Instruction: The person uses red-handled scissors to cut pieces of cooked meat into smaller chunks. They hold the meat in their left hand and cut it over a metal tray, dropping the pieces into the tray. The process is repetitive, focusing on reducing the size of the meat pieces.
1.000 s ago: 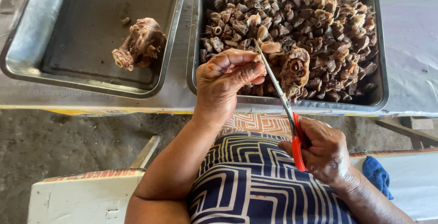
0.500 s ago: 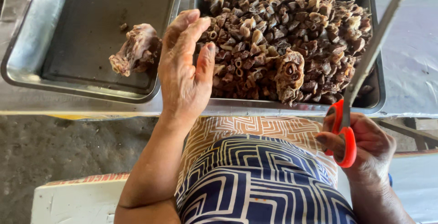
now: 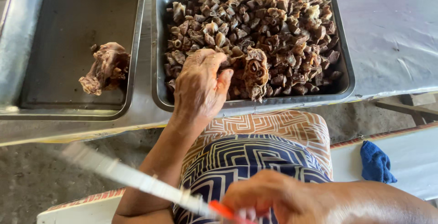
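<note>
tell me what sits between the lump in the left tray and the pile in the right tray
In the head view, only the two trays' metal rims separate the lump from the pile.

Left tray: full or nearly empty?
Nearly empty. The left tray holds just one meat chunk on its bare floor; the right tray is heaped with pieces.

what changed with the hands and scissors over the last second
The left hand let go of the piece it held at the scissors and went into the full tray, fingers now on the brown pieces. The right hand swung the red-handled scissors from pointing at the tray to pointing left across the lap. Both trays and the lump in the left tray stayed put.
</note>
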